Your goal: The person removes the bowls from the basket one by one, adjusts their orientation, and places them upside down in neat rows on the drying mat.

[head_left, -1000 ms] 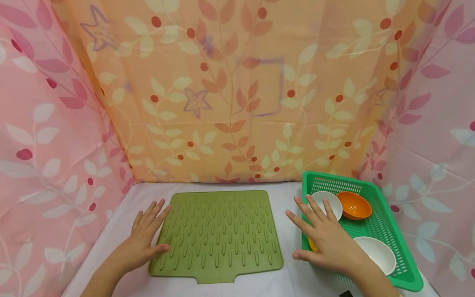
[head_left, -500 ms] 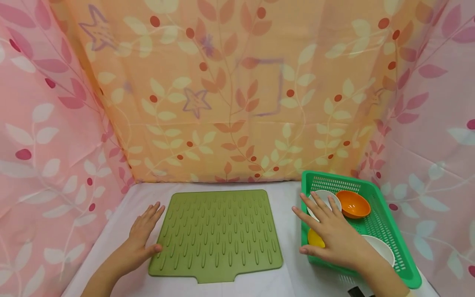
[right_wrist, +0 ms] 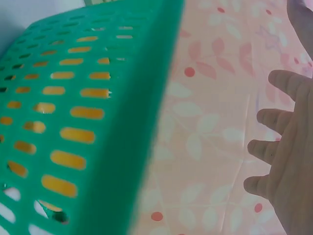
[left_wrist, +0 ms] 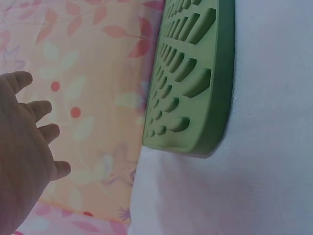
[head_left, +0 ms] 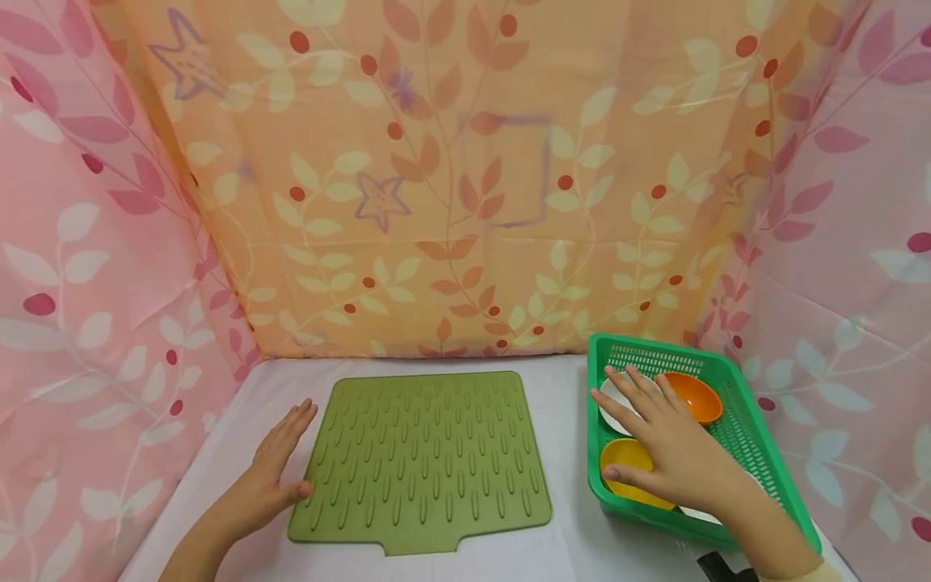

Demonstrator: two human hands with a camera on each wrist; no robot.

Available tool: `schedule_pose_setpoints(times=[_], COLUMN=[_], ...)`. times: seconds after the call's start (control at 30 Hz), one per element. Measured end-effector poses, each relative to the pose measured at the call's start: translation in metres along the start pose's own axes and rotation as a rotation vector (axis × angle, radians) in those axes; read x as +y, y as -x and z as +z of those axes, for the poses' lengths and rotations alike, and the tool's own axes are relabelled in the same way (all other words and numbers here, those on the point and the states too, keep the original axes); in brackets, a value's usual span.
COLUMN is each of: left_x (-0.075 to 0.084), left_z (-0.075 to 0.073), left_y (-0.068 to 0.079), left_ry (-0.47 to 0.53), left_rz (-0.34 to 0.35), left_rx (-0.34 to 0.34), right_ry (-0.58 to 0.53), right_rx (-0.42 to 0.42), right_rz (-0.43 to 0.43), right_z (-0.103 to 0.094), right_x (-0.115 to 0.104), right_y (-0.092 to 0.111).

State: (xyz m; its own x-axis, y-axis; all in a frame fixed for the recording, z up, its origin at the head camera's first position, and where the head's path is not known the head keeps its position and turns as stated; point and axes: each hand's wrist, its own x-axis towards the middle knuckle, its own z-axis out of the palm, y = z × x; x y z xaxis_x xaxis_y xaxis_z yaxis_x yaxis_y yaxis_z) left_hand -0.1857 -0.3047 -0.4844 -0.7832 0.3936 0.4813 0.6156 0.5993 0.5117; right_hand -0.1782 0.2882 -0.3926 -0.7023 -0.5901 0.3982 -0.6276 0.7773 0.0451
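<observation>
The mat (head_left: pixel 422 461) looks matt and rubbery, the basket (head_left: pixel 764 446) plastic, the orange bowl (head_left: pixel 700 398) glossy.

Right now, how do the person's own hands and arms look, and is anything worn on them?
The left hand and right hand are bare: no glove or ring shows. The left forearm has no sleeve in view. What looks like a pale sleeve edge shows at the right forearm; I cannot tell whether the black piece beside it is worn.

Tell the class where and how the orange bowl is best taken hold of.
The right hand could come from above and pinch the orange bowl by its right rim. The bowl sits open side up, baring that edge, whereas a white bowl is close on its left and the basket walls would likely hinder a sideways reach.
</observation>
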Motion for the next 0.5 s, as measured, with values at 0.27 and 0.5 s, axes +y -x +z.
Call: schedule_pose_setpoints(times=[0.27, 0.5], left_x=[-0.011, -0.017], left_z=[0.006, 0.011], left_y=[0.004, 0.007], left_ry=[0.017, 0.030], left_rz=[-0.022, -0.054], left_rx=[-0.004, -0.035], right_ry=[0.003, -0.023], right_rx=[-0.008, -0.017], right_rz=[-0.021, -0.009], right_z=[-0.008, -0.018], right_x=[0.010, 0.021], right_y=[-0.001, -0.002])
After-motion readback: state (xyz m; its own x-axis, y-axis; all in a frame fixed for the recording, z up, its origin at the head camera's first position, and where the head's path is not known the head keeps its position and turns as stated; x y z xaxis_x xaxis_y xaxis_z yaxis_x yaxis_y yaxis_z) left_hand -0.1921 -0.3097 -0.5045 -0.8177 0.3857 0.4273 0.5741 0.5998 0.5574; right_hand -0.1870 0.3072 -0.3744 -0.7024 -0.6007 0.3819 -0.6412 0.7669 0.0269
